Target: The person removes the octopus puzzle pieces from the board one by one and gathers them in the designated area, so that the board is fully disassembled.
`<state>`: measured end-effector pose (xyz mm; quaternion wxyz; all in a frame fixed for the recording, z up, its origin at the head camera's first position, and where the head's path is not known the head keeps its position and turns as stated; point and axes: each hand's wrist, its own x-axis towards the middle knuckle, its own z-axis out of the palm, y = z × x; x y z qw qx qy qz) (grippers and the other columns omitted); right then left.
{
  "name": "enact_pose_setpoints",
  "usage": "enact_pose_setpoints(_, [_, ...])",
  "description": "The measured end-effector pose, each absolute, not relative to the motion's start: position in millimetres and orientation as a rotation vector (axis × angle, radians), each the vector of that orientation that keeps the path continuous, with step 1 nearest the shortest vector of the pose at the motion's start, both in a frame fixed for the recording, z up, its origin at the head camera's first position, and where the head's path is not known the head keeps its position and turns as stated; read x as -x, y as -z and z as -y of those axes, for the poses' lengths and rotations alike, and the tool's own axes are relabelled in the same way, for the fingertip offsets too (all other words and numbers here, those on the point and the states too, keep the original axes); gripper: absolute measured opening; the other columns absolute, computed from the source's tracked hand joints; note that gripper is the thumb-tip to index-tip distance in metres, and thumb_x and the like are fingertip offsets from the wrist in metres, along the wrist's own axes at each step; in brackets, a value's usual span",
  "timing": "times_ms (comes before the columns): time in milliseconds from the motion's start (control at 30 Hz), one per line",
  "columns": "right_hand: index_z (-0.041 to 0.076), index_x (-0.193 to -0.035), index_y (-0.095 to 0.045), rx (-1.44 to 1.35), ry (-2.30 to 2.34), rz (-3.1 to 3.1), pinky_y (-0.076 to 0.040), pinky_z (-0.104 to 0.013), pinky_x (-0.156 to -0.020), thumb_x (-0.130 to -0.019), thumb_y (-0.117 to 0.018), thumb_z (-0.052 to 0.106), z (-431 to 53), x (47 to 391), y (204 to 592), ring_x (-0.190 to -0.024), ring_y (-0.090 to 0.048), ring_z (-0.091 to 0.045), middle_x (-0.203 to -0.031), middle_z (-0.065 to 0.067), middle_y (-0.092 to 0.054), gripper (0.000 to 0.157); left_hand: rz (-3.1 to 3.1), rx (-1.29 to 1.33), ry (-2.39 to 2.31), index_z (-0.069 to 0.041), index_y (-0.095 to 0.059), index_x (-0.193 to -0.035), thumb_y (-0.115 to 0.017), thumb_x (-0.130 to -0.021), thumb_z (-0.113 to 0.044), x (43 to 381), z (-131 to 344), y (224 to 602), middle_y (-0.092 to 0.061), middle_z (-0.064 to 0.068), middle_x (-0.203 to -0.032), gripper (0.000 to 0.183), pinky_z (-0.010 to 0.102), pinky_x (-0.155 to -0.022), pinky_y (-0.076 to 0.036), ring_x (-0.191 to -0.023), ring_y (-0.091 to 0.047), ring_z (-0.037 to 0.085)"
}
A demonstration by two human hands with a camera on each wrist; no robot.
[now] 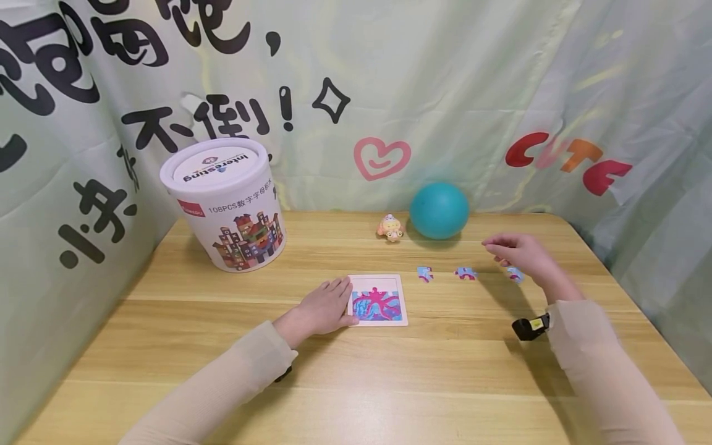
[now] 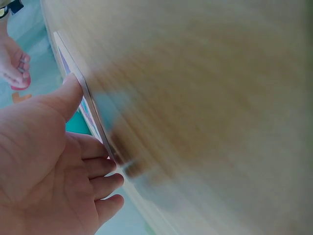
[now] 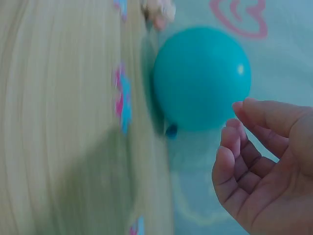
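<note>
My left hand [image 1: 327, 306] rests along the left edge of a square puzzle board [image 1: 405, 309], its fingers fairly straight and the thumb at the near corner. In the left wrist view the thumb [image 2: 73, 95] and fingertips touch the board's rim. The board's lower part shows a pink octopus picture [image 1: 379, 306] on blue; its upper part is bare. My right hand [image 1: 520, 252] hovers over the right side, fingers loosely bent, and nothing shows between them. Under it lies a puzzle piece [image 1: 515, 274], partly covered. Two more pieces, a middle one [image 1: 465, 273] and a left one [image 1: 425, 274], lie apart.
A teal balloon [image 1: 439, 211] sits at the back of the wooden table [image 1: 356, 383], beside a small figurine [image 1: 390, 228]. A white lidded bucket [image 1: 225, 207] with a block picture stands at the back left. A printed curtain [image 1: 456, 93] hangs behind.
</note>
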<state>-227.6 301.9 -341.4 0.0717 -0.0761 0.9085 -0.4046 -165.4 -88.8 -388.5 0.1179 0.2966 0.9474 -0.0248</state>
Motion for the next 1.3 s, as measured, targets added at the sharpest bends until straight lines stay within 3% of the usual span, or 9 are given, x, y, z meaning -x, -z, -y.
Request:
enact_pose_setpoints(300, [-0.002,-0.112,-0.060,0.447,1.252,-2.692,-0.050,-0.040,-0.069,-0.093,-0.056,0.024,-250.7,219.8,334.3,-0.084,-0.053,-0.035,-0.097,-0.013,-0.059,0.032,-2.774,-0.878,0.077,0.005,-0.028,-0.141,-0.042,-0.093,-0.051,165.6,89.2,389.5,-0.021,0.017,-0.149,0.075,0.040,-0.109,-0.019,-0.135,-0.020,0.029])
enact_pose_setpoints(500, [-0.002,-0.105,-0.063,0.617,1.231,-2.638,-0.049,-0.038,-0.059,-0.092,-0.058,0.014,-214.1,218.3,339.2,-0.072,-0.052,-0.030,-0.090,-0.017,-0.058,0.022,-2.771,-0.860,0.067,0.004,-0.028,-0.142,-0.042,-0.093,-0.051,165.6,88.5,389.0,-0.020,0.016,-0.149,0.075,0.040,-0.109,-0.018,-0.135,-0.020,0.029])
enact_pose_setpoints(633, [-0.007,-0.104,-0.062,0.725,1.210,-2.591,-0.049,-0.038,-0.060,-0.090,-0.058,0.008,-190.1,218.0,346.8,-0.071,-0.054,-0.030,-0.087,-0.018,-0.060,0.021,-2.766,-0.850,0.061,0.003,-0.027,-0.142,-0.042,-0.093,-0.051,165.4,88.2,388.7,-0.020,0.016,-0.149,0.075,0.040,-0.109,-0.018,-0.136,-0.019,0.029])
enact_pose_setpoints(900, [-0.002,-0.099,-0.065,0.891,1.001,-2.607,-0.046,-0.026,-0.058,-0.086,-0.064,0.008,-144.7,214.3,366.4,-0.068,-0.051,-0.015,-0.077,0.000,-0.057,0.017,-2.762,-0.831,0.056,0.002,-0.026,-0.143,-0.042,-0.092,-0.052,165.4,87.8,388.5,-0.019,0.015,-0.150,0.076,0.039,-0.109,-0.017,-0.136,-0.018,0.028])
enact_pose_setpoints(1300, [0.000,-0.100,-0.065,0.974,0.870,-2.559,-0.048,-0.022,-0.061,-0.082,-0.069,0.007,-105.2,209.7,380.6,-0.067,-0.055,-0.010,-0.074,0.002,-0.060,0.019,-2.767,-0.845,0.103,0.003,-0.027,-0.142,-0.042,-0.092,-0.052,166.2,87.2,387.7,-0.021,0.016,-0.149,0.076,0.040,-0.109,-0.019,-0.135,-0.020,0.028])
